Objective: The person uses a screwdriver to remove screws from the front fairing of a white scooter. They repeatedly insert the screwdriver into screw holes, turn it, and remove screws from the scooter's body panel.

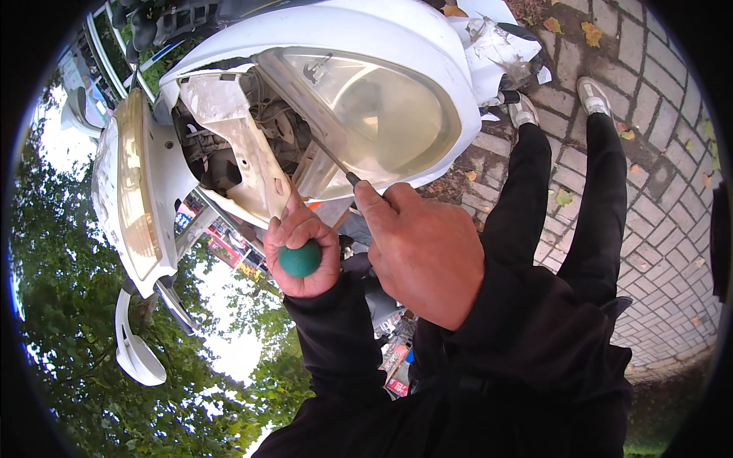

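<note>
In front of me is a scooter's white front body (321,34) with a large, yellowed clear headlight (389,114). My right hand (427,256) is closed around a screwdriver (353,178), its index finger laid along the dark collar. The thin shaft points up and left into the gap beside the headlight; its handle is hidden in my palm. My left hand (303,259) has its fingers curled over a round green knob-like thing (300,259), of which only the smooth end shows. Its fingertips touch the lower edge of a dirty white panel (263,164).
Wires and dark parts (279,126) show inside the open body. To the left stands a white headlight cowl (137,191) with a mirror (137,355) below. A torn white piece (500,49) juts out at upper right, over brick paving (672,214).
</note>
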`<state>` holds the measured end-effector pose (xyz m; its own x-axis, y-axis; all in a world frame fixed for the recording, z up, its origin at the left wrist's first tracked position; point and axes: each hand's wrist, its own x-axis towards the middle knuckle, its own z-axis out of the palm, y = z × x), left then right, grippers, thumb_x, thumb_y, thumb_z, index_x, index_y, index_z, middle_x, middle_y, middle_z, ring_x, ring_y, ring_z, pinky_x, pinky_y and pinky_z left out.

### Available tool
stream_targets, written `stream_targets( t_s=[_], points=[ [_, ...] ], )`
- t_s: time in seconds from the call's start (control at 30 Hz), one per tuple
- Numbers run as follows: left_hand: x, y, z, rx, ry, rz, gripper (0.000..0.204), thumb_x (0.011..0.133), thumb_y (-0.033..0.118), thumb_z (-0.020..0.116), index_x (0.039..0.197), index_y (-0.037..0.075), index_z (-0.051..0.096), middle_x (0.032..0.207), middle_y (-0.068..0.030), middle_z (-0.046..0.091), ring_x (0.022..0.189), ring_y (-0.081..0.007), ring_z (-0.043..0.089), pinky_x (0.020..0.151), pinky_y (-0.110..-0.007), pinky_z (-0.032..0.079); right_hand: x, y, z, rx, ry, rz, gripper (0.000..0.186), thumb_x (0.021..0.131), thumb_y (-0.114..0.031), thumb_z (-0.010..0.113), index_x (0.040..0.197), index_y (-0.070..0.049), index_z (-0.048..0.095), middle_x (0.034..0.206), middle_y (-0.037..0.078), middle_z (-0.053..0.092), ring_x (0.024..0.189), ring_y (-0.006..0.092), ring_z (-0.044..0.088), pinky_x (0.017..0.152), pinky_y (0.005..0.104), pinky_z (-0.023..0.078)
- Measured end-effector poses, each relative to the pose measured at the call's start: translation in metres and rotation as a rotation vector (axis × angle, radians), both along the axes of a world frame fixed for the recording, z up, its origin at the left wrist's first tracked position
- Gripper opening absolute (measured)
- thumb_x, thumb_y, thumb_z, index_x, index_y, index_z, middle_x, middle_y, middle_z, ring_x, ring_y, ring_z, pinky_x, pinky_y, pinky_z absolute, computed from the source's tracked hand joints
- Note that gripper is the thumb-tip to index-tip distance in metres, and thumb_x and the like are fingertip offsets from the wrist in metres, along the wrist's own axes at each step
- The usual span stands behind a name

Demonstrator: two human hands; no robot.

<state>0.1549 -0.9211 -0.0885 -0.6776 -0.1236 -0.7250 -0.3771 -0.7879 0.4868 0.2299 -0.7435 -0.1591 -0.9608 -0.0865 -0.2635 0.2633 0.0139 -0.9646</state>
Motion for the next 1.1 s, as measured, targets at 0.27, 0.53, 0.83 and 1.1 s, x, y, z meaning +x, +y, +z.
stream_targets(
  t_s=[0.27,0.53,0.83,1.1],
  points=[
    [-0.001,-0.003,-0.002,-0.02,0.012,-0.021,0.058,0.092,0.005,0.056,0.147,-0.008,0.044,0.068,-0.0003,0.055,0.062,-0.0119,0.056,0.06,-0.027,0.054,0.002,-0.013,-0.028,0.194,0.203,-0.017,0.049,0.084,-0.015,0.067,0.127,0.008,0.062,0.094,0.011,0.061,0.077,0.0239,0.069,0.059,0.0357,0.054],
    [0.001,0.004,-0.001,0.024,-0.01,0.01,0.061,0.09,0.004,0.06,0.148,-0.007,0.044,0.066,0.0007,0.055,0.06,-0.0113,0.056,0.059,-0.027,0.053,0.001,-0.007,-0.047,0.226,0.367,0.027,0.044,0.086,-0.015,0.064,0.124,0.007,0.062,0.091,0.009,0.059,0.075,0.0209,0.067,0.057,0.0341,0.054],
    [0.002,0.004,-0.004,0.027,0.042,0.001,0.058,0.094,0.008,0.059,0.148,-0.007,0.043,0.064,0.0028,0.055,0.061,-0.0106,0.057,0.059,-0.027,0.054,-0.004,-0.002,-0.035,0.229,0.274,0.048,0.044,0.084,-0.013,0.066,0.121,0.009,0.062,0.091,0.01,0.06,0.075,0.021,0.067,0.053,0.0324,0.053],
    [0.002,0.001,-0.005,0.002,0.048,0.034,0.054,0.098,0.01,0.058,0.147,-0.007,0.044,0.065,0.0024,0.055,0.061,-0.0106,0.057,0.059,-0.026,0.054,-0.001,0.0,-0.022,0.236,0.234,0.036,0.042,0.084,-0.014,0.067,0.12,0.007,0.064,0.089,0.009,0.058,0.073,0.0201,0.066,0.05,0.0328,0.052]
  ],
)
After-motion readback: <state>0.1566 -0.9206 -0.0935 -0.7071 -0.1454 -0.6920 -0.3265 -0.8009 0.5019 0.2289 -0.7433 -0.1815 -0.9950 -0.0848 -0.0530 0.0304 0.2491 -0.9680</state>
